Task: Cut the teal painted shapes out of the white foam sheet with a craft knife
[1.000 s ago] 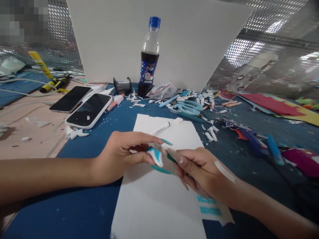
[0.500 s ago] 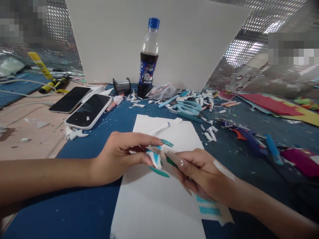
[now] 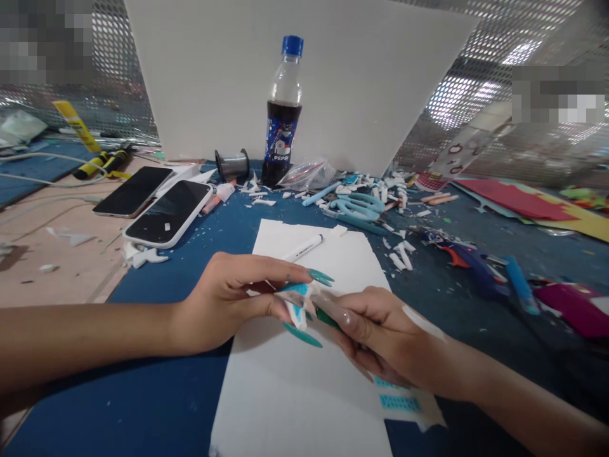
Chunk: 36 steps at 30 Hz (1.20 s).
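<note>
Blue work surface (image 3: 143, 393), white panel (image 3: 352, 76) standing at the back; clock directions are from the held piece. Small white-and-blue piece (image 3: 299, 317) is up in the fingers at the centre, above a white sheet (image 3: 304, 393). Left hand (image 3: 228, 298) comes in from 9 o'clock, pinched nearly closed, piece gripped between thumb and fingers, long teal nails pointing to 3. Right hand (image 3: 394, 336) comes in from 4 o'clock, fingers curled round a green-handled tool (image 3: 328, 317), tip end right at the piece; looks like a thin blade, mostly hidden, can't tell if it's cutting in. White strip on the back of that hand. Pen (image 3: 309, 246) lies on the sheet at 12, partly behind the left hand. Blue-marked strips (image 3: 399, 403) at 4, beside the sheet. Light-blue scissors (image 3: 359, 206) at 1 o'clock, among white scraps (image 3: 404, 254). Further out: Pepsi bottle (image 3: 281, 136) upright at 12, plastic bag (image 3: 309, 174) just beside its base, spool (image 3: 232, 166) at 11, white-cased phone (image 3: 169, 212) and dark phone (image 3: 133, 190) side by side at 10, red sheet (image 3: 518, 200) at 2, blue stick (image 3: 522, 285) at 3.
</note>
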Available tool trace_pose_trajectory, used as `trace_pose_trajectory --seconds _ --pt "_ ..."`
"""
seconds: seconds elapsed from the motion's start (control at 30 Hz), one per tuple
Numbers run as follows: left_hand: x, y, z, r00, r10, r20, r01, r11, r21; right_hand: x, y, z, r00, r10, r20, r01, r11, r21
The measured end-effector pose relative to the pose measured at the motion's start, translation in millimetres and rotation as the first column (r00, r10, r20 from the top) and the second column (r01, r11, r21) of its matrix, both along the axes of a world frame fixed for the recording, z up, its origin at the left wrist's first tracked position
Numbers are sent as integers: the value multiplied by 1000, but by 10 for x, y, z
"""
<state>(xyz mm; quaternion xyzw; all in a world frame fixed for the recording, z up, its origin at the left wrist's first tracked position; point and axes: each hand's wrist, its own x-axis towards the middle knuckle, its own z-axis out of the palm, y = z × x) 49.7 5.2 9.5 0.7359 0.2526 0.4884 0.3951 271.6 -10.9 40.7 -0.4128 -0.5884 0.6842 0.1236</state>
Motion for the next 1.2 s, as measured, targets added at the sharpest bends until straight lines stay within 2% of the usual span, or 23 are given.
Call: trace_pose_trajectory --seconds 0.27,0.5,0.67,0.77,0.9,1.1,1.2 --pt "-16 10 -8 999 -50 5 50 998 -32 4 18 1 999 23 -22 -24 998 -54" --pt "14 -14 15 999 -15 45 16 999 -29 6 4 3 999 46 -14 -46 998 -35" --pt "10 1 14 999 -32 -34 33 999 37 -11 -5 -11 998 54 -23 -55 998 -24" --pt "7 9 31 998 8 -61 -1 995 105 8 14 -15 998 0 -69 1 1000 13" --pt "21 4 43 988 118 -104 -96 976 194 15 52 16 977 -134 -168 158 978 137" --pt "43 -8 31 948 237 -212 -155 926 343 -24 62 -20 963 -263 -54 265 901 343" --pt "46 -11 28 930 243 -276 -131 920 369 -9 67 -105 948 -315 -33 304 875 376"
